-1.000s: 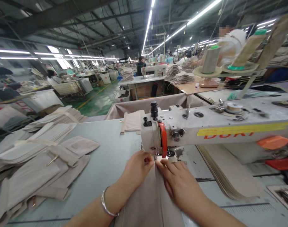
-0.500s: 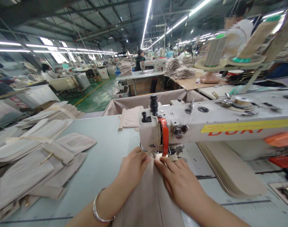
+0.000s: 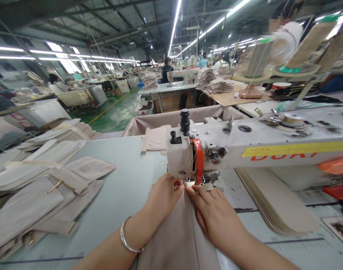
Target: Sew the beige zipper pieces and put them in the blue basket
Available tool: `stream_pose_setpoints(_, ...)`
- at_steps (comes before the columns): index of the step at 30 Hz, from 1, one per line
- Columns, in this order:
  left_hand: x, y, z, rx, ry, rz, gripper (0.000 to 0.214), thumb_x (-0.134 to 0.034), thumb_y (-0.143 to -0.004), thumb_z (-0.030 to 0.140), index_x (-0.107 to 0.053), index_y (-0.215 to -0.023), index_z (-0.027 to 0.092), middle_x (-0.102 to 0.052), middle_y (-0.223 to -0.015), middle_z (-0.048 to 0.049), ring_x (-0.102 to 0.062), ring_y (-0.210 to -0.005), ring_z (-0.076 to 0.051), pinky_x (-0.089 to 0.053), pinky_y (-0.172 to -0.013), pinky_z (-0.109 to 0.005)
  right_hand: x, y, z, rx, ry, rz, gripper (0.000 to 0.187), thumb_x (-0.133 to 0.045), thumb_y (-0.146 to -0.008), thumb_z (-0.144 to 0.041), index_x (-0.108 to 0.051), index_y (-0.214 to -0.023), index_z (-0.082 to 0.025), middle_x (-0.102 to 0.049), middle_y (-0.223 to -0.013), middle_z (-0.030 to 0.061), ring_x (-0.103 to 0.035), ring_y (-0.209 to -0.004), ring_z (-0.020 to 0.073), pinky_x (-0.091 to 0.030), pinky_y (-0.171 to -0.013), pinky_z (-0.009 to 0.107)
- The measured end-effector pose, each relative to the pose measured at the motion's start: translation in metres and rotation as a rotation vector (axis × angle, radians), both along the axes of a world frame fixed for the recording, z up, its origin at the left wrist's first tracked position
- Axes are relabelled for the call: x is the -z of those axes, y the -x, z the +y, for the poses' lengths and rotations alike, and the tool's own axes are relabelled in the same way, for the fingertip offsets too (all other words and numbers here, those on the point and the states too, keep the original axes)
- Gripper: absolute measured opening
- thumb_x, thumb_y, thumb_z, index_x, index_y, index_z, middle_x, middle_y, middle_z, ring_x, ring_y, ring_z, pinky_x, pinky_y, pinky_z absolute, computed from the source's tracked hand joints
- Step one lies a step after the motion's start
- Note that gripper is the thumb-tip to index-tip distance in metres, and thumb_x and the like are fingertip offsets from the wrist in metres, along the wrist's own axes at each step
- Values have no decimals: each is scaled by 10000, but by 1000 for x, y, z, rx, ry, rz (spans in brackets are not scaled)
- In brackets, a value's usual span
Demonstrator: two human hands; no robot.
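Observation:
A long beige fabric piece [image 3: 175,236] with a lengthwise seam lies under the head of a white sewing machine [image 3: 261,140]. My left hand [image 3: 165,191], with a silver bangle at the wrist, pinches the fabric's left edge between thumb and fingers close to the needle. Opposite it, my right hand [image 3: 216,212] lies across the fabric's right side. Its fingers are stretched forward and a little apart, with the index fingertip by the presser foot; its thumb is mostly hidden. An orange guard [image 3: 198,161] curves down just above the fingertips.
Sewn beige pieces [image 3: 33,206] and tied stacks [image 3: 27,168] cover the table's left side. A small fabric piece [image 3: 156,139] lies behind the machine head. Stacked panels [image 3: 278,202] sit under the machine arm. Thread cones [image 3: 257,60] stand at right; a person [image 3: 286,41] is beyond.
My left hand has shifted slightly right and its fingertips have closed in on the needle area. The right hand stays nearly in place on the fabric.

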State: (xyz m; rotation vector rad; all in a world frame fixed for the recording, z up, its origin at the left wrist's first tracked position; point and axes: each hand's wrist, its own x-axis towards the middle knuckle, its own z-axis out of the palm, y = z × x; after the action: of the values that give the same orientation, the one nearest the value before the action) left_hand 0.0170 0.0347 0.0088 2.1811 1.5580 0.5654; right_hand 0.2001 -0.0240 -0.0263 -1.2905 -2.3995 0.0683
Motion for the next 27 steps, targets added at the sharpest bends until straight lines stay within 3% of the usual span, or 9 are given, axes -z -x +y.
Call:
stream_pose_setpoints(11,0,-1,3,-22,17,-13,110,-567,-844,204,-663,-800,173,-717,-874,-65,-663,-820,-233,-466,-674,-289,-2,0,1,6,16,11,454,-447,-944,-136,-461,-1397,-169,-544,-1274,117,-484,-1069,284,-382,-900,446)
stream_pose_setpoints(18,6,7,-10,27,-122,-76,84,-623,-866,185,-691,-872,234,-699,-999,-23,-624,-982,-220,-479,-844,-313,-2,-2,-1,16,36,21,455,-483,-924,-119,-480,-1374,-189,-549,-1242,113,-488,-1064,286,-383,-905,454)
stream_pose_setpoints(27,7,1,-2,5,-69,-30,151,-606,-873,170,-736,-803,199,-725,-901,-46,-662,-920,-234,-500,-761,-317,1,-1,-1,37,15,50,440,-507,-931,-120,-489,-1367,-184,-563,-1200,112,-490,-1070,284,-378,-897,443)
